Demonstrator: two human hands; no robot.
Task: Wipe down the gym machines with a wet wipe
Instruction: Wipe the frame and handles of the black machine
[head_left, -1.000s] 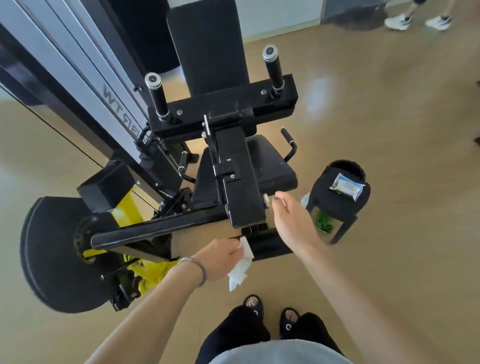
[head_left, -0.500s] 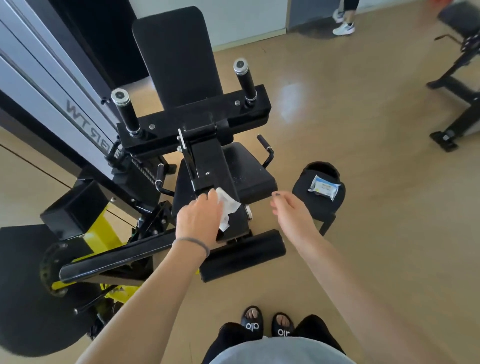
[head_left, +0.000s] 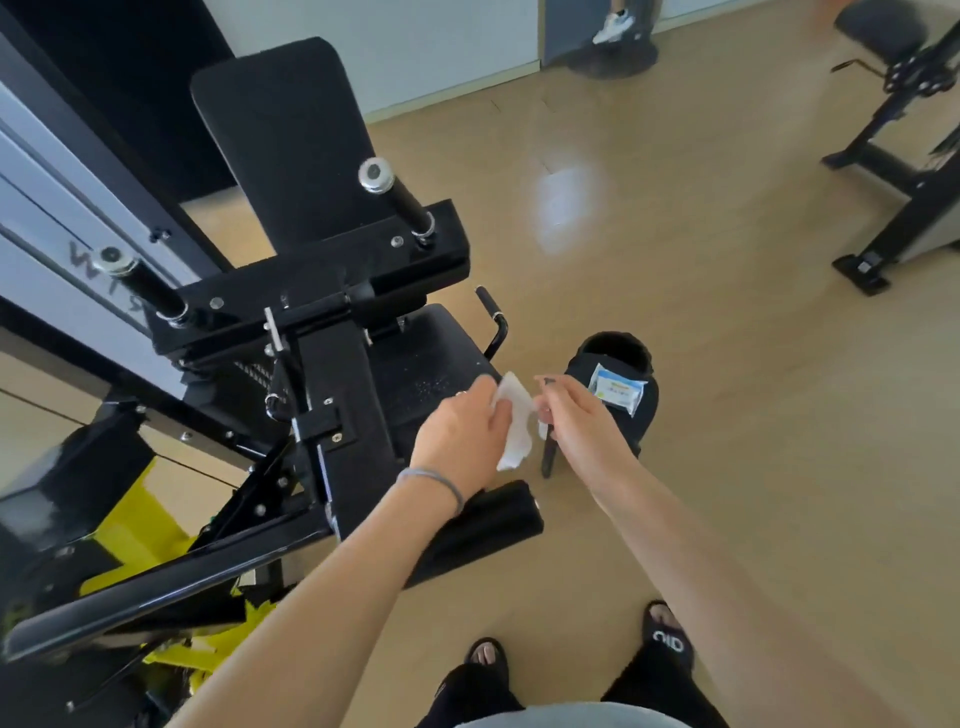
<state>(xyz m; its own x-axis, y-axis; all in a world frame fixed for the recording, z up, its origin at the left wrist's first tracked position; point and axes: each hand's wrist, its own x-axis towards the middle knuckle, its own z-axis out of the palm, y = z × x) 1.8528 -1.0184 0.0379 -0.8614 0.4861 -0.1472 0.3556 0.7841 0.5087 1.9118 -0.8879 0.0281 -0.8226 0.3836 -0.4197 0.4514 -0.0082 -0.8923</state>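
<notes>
A black gym machine (head_left: 332, 384) with a padded seat (head_left: 431, 358) and backrest (head_left: 291, 140) fills the left half of the view. My left hand (head_left: 460, 434) holds a white wet wipe (head_left: 514, 423) just off the seat's front right corner. My right hand (head_left: 582, 415) is beside it, its fingertips pinching the wipe's right edge. The wipe hangs crumpled between the two hands, above the floor and the black roller pad (head_left: 488, 525).
A small black stool (head_left: 618, 358) stands right of the seat with a pack of wipes (head_left: 618, 392) on top. Another machine's frame (head_left: 893, 171) is at the far right. A person's shoe (head_left: 615, 23) shows at the top. My feet (head_left: 665, 639) are on the wooden floor.
My left hand has carried the wipe off the machine's centre arm to the right, past the seat corner. My right hand has come in and taken the wipe's edge.
</notes>
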